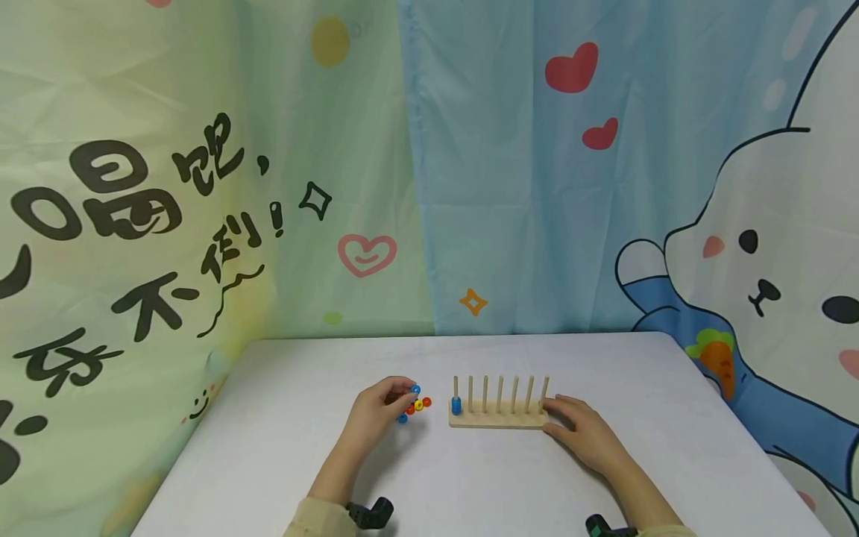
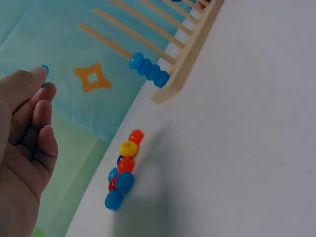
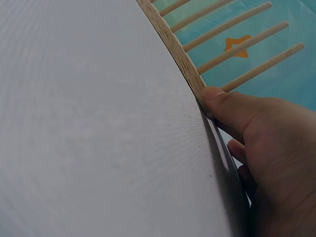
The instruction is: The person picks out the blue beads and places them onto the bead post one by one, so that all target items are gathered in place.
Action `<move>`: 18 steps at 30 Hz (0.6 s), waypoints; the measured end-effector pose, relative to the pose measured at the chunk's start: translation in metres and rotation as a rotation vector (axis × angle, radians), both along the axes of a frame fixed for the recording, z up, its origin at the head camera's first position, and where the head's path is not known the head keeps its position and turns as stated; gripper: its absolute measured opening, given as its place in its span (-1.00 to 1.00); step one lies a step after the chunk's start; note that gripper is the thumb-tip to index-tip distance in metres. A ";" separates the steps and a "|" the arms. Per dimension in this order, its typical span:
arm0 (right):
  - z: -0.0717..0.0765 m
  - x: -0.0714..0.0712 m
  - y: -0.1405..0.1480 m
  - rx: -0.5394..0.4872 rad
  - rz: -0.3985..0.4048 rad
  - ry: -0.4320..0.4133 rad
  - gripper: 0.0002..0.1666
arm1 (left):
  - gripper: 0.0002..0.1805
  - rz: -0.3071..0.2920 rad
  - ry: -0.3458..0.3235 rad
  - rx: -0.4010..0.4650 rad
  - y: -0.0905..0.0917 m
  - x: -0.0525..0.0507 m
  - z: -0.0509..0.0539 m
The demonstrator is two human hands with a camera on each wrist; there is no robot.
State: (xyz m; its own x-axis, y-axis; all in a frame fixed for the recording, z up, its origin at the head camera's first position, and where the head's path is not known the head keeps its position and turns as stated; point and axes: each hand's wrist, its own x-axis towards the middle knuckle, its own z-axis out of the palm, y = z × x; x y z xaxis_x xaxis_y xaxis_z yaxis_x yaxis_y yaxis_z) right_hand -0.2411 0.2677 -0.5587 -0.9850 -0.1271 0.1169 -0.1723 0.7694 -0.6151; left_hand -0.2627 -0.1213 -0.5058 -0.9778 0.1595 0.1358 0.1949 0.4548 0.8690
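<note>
My left hand [image 1: 382, 409] pinches a blue bead [image 2: 46, 72] between thumb and forefinger, raised above the table. Below it lies a small cluster of loose beads, with a yellow bead [image 2: 129, 148], an orange bead [image 2: 126, 165] and a blue bead [image 2: 113, 200] among them. To the right stands a wooden peg rack [image 1: 498, 421] with several upright pegs. Several blue beads [image 2: 149, 70] are stacked on its leftmost peg; the other pegs look bare. My right hand [image 1: 586, 432] grips the rack's right end, its thumb [image 3: 215, 95] against the base's edge.
The white table [image 1: 282, 388] reaches back to a printed curtain [image 1: 496, 186] with hearts and a cartoon bear. Dark wrist-worn devices, one by the left sleeve [image 1: 371, 513] and one by the right [image 1: 607, 526], sit near the front edge.
</note>
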 end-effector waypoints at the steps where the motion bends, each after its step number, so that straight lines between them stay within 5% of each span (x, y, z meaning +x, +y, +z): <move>1: 0.000 0.000 0.000 -0.001 -0.001 0.001 -0.41 | -0.77 -0.003 -0.004 0.008 0.002 -0.001 0.002; 18: 0.002 0.001 -0.001 -0.017 0.003 0.010 -0.45 | -0.75 -0.040 0.040 0.010 0.040 -0.018 0.017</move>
State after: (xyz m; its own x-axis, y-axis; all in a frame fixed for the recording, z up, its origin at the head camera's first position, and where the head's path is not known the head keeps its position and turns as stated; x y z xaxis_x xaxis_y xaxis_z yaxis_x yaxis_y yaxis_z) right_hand -0.2401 0.2668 -0.5567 -0.9834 -0.1275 0.1292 -0.1806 0.7584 -0.6263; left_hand -0.2804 -0.0812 -0.4889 -0.9646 0.1964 0.1761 0.2470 0.4374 0.8647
